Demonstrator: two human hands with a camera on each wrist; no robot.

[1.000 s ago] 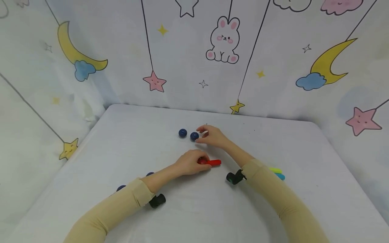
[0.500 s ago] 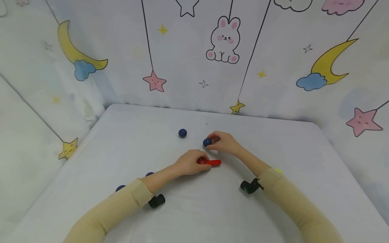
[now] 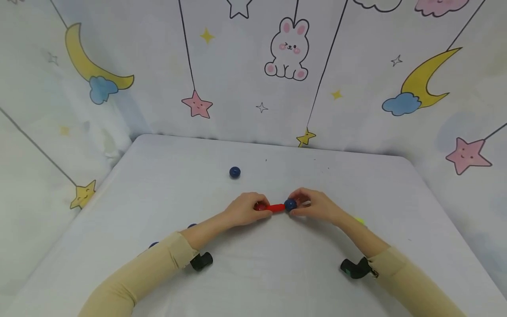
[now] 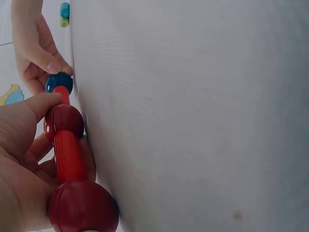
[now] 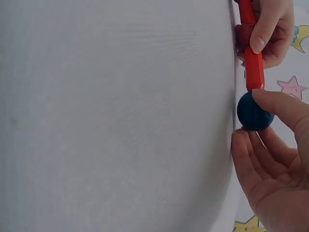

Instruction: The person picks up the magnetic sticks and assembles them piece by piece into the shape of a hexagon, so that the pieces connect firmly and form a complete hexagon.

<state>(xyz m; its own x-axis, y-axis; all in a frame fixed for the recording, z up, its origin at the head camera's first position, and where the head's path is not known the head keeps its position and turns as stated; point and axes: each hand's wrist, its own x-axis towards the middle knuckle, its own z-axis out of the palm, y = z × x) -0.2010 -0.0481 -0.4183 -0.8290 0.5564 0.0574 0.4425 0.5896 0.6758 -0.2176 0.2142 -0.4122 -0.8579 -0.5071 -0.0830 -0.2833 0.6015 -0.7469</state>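
Note:
My left hand (image 3: 243, 210) grips a chain of red rods and dark red balls low over the white table. In the left wrist view, its fingers lie round the nearer part, where a ribbed red rod (image 4: 70, 154) joins one dark red ball (image 4: 63, 123) to a larger-looking one (image 4: 83, 208). A further red rod (image 3: 276, 208) points right from the hand. At its free end my right hand (image 3: 318, 207) pinches a dark blue ball (image 3: 290, 204) between thumb and fingers. Ball and rod end touch in the right wrist view (image 5: 255, 112); whether they are joined, I cannot tell.
Farther back on the table (image 3: 178, 176) lies another blue ball (image 3: 235, 172). Two more blue balls (image 3: 192, 225) show partly behind the left forearm. A yellow-green rod (image 3: 359, 220) peeks out past the right forearm, with a teal rod (image 4: 65, 9) beside it. Black cameras hang at both wrists.
My right hand has taken hold of a blue ball at the back and brought it rightward and nearer, to the red rod's end. The left hand keeps its grip almost in place.

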